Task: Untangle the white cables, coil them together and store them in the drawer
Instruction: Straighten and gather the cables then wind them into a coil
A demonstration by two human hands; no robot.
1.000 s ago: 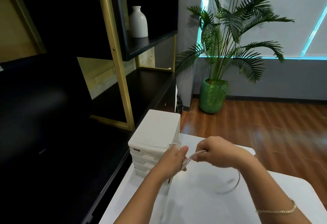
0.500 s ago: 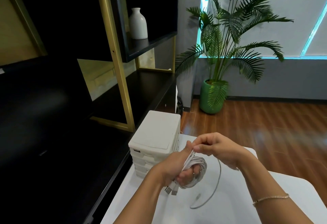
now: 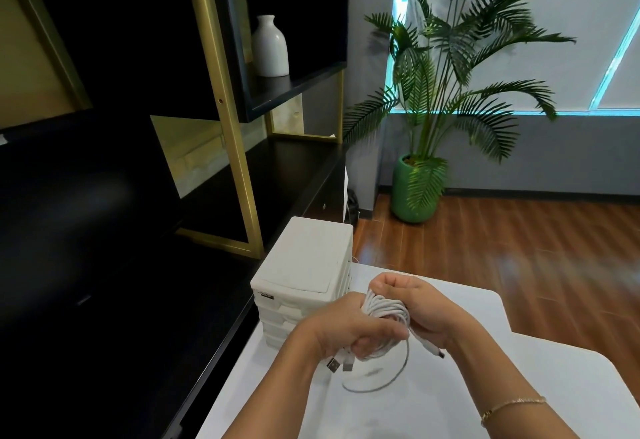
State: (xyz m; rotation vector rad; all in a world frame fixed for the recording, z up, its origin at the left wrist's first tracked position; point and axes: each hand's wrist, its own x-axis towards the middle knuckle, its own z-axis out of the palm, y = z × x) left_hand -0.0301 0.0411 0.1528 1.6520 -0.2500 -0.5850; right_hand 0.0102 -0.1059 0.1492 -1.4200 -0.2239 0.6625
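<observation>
Gripping the white cables (image 3: 384, 312) from both sides, your hands meet just in front of the drawer unit (image 3: 304, 279), above the white table (image 3: 554, 386). Your left hand (image 3: 349, 331) is curled round the lower part of the coil, fingers folded under it and thumb laid across the loops. Your right hand (image 3: 412, 303) is clenched on the coil's top and far side, fingers bent down over the strands, knuckles turned toward the drawer unit.

Between the two hands the cables sit as a tight bundle of several loops. Two plug ends (image 3: 341, 366) stick out below your left hand, pointing down and away from the drawer unit. Another connector (image 3: 434, 352) pokes out beneath your right hand. One loose loop (image 3: 377, 383) hangs from the bundle and curves down to the table surface on the side of your hands away from the drawer unit.

The drawer unit itself is white, a small stack of drawers standing on the table's corner, just beside your left hand; every drawer front that shows looks closed. A thin gold bracelet (image 3: 512, 405) circles your right wrist.

Behind the drawer unit rises a black shelf with gold framing (image 3: 221, 106), and a white vase (image 3: 270, 47) stands on one upper shelf. Farther back and to the right of the drawer unit, a palm in a green pot (image 3: 415, 192) stands on the wooden floor (image 3: 519, 248).
</observation>
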